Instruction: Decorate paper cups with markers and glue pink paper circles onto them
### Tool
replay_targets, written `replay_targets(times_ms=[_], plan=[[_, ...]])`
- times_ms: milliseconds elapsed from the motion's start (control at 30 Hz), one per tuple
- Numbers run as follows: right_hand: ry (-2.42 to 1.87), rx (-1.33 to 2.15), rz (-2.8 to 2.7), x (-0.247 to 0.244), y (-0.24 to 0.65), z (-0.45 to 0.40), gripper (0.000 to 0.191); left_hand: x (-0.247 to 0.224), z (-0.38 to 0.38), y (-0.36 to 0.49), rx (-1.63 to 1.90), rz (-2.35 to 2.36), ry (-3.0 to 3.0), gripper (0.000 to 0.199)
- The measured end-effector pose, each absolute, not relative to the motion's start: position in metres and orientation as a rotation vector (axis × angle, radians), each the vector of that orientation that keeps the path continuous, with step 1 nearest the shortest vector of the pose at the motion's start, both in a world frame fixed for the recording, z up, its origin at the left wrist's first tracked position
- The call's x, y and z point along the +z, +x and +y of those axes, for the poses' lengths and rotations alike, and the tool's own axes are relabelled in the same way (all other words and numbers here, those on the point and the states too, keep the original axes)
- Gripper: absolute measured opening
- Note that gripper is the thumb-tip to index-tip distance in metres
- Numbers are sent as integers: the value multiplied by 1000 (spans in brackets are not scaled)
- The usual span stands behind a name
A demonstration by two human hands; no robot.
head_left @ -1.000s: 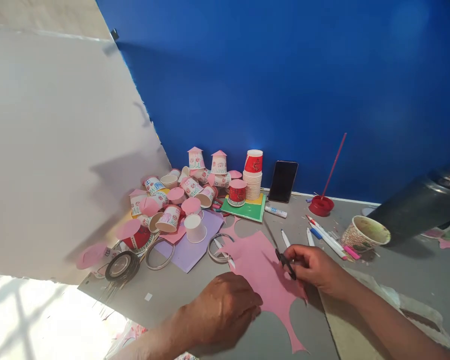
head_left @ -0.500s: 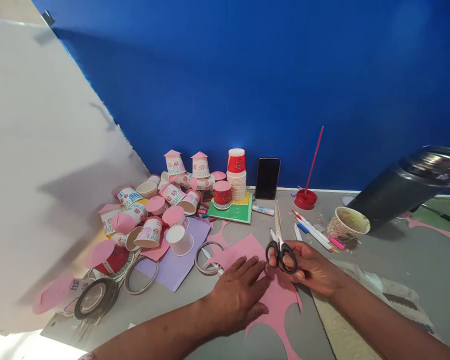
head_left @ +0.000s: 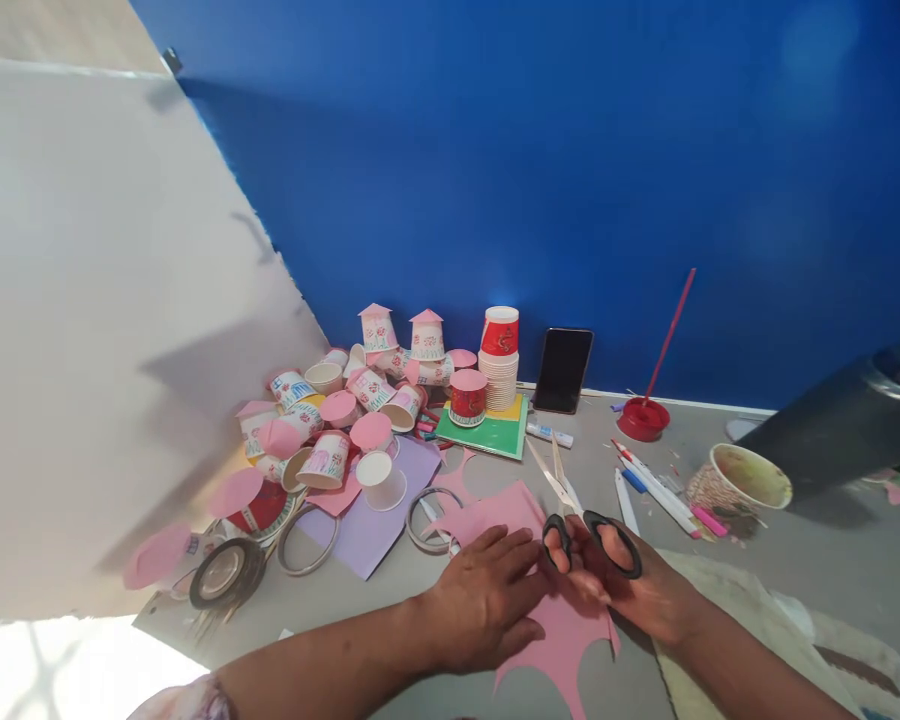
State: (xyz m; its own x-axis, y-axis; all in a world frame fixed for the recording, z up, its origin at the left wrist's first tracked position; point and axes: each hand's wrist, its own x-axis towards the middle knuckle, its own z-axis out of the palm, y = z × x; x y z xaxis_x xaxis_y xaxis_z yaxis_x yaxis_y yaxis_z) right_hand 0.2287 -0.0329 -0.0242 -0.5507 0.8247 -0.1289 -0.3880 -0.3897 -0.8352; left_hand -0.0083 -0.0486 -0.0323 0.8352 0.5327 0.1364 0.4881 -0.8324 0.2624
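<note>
My right hand (head_left: 626, 580) has its fingers through the black handles of a pair of scissors (head_left: 568, 490); the blades are parted and point away from me. Beneath both hands lies a sheet of pink paper (head_left: 562, 640) with round pieces cut from its edges. Flat on that sheet rests my left hand (head_left: 491, 600), its fingers stretched out and holding nothing. Just left of the sheet are a grey roll of tape (head_left: 409, 520) and a strip of pink scrap (head_left: 459, 475).
Decorated paper cups (head_left: 326, 460) with pink paper discs pile up at left. A cup stack (head_left: 499, 380) stands on a green pad (head_left: 487, 440), near a phone (head_left: 564, 370). Markers (head_left: 656, 490), a patterned cup (head_left: 750, 478) and a dark bottle (head_left: 840, 410) are at right.
The scissors' blades have swung apart and their handles have spread. My left hand stays flat on the pink paper. The whole view has shifted, so things appear farther right.
</note>
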Motion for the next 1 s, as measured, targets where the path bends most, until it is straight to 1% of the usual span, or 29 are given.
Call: replay_targets(times_ms=[100,200,300,433,500,600,633,667,733,900,933,1000], plan=[[-881,1953,-1119,-30,229,-33,61,-29,-48,-7,288,763,2824,42],[-1007,1883,-1073,-28,228,-31,61,-28,-48,-5,297,786,2827,42],[-1029,1874,-943,-8,223,-31,59,-30,-47,-4,310,800,2814,41],[-982,1894,-1034,19,201,-36,59,-36,-46,-3,342,804,2816,42],[-957,1855,-1119,18,185,-35,59,-39,-45,-2,362,808,2829,41],[-1021,1783,-1098,-1,170,-30,59,-40,-43,-1,386,801,2821,32],[-1065,1745,-1112,-9,170,-28,60,-40,-42,-1,383,800,2813,29],[-1110,1669,-1165,-15,171,-27,56,-39,-42,-1,375,804,2805,28],[-1182,1475,-1351,-24,177,-25,44,-36,-42,-1,341,818,2796,26],[-1326,1114,-1668,-21,188,-26,24,-30,-44,-2,285,824,2787,28],[-1351,1063,-1684,-18,190,-25,21,-30,-44,-2,290,820,2779,30],[-1416,989,-1648,-10,195,-22,26,-28,-44,-3,308,821,2765,36]])
